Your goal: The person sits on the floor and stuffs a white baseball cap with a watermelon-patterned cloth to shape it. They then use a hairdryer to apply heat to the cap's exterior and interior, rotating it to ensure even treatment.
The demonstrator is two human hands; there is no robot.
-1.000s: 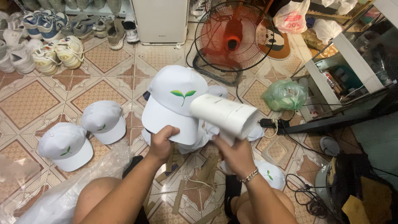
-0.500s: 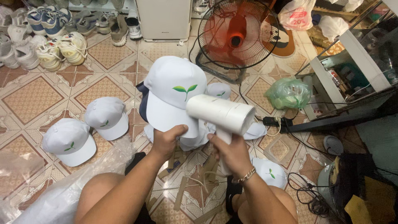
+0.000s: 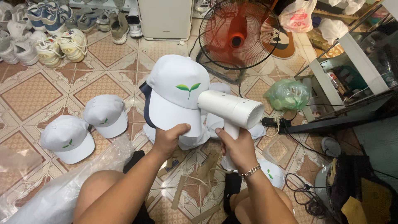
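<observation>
A seated person holds a white cap (image 3: pixel 176 89) up over a tiled floor (image 3: pixel 29 89), the left hand (image 3: pixel 168 139) closed on the edge of its brim (image 3: pixel 172 118). The cap is tipped so that the crown faces the camera and the brim points down toward the person; a green sprout mark (image 3: pixel 188 88) sits on the front panel.

The right hand (image 3: pixel 235 146) is wrapped tight round the upright handle of a white handheld steamer (image 3: pixel 230 110). The steamer's barrel lies nearly level, its long axis running left to right and dipping slightly to the right. Its left end meets the cap's front just beside the sprout mark, while the broad flat end points right, toward the camera.

A chain bracelet (image 3: pixel 251 170) circles the right wrist. Two more white caps (image 3: pixel 105 114) (image 3: pixel 68 139) lie on the tiles to the left, brims down toward the person, and others are heaped under the held cap. A clear plastic bag (image 3: pixel 62 191) lies beside the left knee. Beyond stand a red fan (image 3: pixel 238 35), a row of shoes (image 3: pixel 58 25) and a green bag (image 3: pixel 288 94).
</observation>
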